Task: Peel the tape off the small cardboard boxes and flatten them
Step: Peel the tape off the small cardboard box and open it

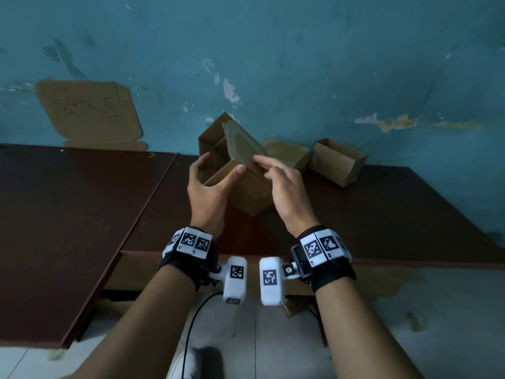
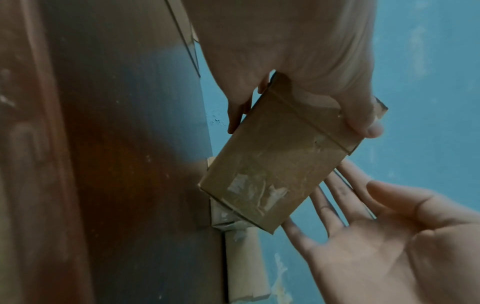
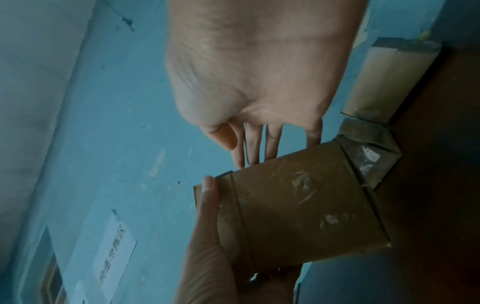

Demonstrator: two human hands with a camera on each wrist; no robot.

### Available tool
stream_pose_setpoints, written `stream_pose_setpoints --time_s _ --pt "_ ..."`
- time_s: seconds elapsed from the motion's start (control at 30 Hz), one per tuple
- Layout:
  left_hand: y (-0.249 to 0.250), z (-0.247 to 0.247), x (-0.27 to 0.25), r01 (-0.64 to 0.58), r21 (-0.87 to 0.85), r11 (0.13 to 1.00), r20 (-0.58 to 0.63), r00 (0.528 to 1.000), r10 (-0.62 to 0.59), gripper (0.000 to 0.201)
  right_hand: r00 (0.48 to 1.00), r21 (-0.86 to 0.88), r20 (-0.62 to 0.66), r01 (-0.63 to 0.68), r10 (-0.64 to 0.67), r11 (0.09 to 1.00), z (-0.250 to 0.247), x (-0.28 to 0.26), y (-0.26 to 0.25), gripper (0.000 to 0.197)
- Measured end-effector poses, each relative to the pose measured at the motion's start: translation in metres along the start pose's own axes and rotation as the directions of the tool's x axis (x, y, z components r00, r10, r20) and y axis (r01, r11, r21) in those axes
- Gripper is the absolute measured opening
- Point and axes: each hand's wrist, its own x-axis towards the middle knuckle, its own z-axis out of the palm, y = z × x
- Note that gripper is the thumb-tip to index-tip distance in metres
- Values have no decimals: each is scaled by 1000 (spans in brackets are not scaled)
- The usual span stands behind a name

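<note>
A dark brown counter (image 1: 82,214) is standing against a peeling blue wall (image 1: 300,50). A black cable (image 1: 191,324) is trailing over the pale tiled floor (image 1: 273,351) beside 1 shoe (image 1: 196,362).

Blue-green painted wall (image 1: 273,50) behind, paint chipped and peeling in pale patches, worst toward the right. Dark reddish-brown table (image 1: 382,214) against the wall; a second tabletop panel (image 1: 68,214) of the same colour sits on the left, a seam between them. A flat cardboard sheet (image 1: 90,110) with handwritten marks leans on the wall at the left panel's far edge. Pale tiled floor (image 1: 410,337) below, with a black cable (image 1: 191,324) running across it. Dim, bluish light.
</note>
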Motion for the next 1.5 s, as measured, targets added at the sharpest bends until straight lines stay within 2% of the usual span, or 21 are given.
stream_pose_setpoints --time_s 0.1,0.2,0.3,0.43,0.53,0.6,0.83,1.0,1.1,1.2,1.33,1.43,1.5 --pt "3 -7 6 51 -124 991 -29 998 -55 72 999 52 10 35 -36 998 6 -1 -1 46" --pt "10 -14 9 69 -213 975 -30 997 -78 77 992 87 -119 52 -42 995 8 -5 -1 45" --pt "16 -22 6 115 -301 947 -44 990 -134 64 980 128 -183 -49 73 991 10 -4 0 47" --pt "13 -29 0 228 -410 883 -4 968 -252 86 956 318 -70 -251 286 914 16 -4 8 64" --pt "7 -29 -5 280 -422 862 39 956 -291 109 947 435 35 -302 320 848 17 -11 3 50" --pt "7 -29 -6 278 -427 861 44 957 -287 117 949 508 57 -296 311 809 15 -14 -1 45" --pt "4 -27 -1 260 -400 879 104 966 -238 120 949 594 94 -297 301 748 5 -22 -9 19" --pt "0 -33 3 261 -393 882 123 965 -230 121 945 579 115 -315 307 752 5 -23 -6 20" --pt "-1 -37 6 270 -393 879 130 963 -237 116 945 556 130 -320 300 767 7 -20 -3 26" --pt "-3 -40 9 305 -407 861 143 952 -269 112 943 538 131 -326 305 778 10 -17 -2 21" --pt "1 -37 9 303 -410 860 135 953 -271 84 942 523 126 -330 312 785 15 -12 -2 26" --pt "8 -39 7 296 -382 876 111 955 -274 83 938 519 137 -341 317 784 24 -11 -2 28" --pt "12 -39 3 276 -321 906 154 959 -238 66 934 520 141 -352 328 778 31 -12 -2 36"
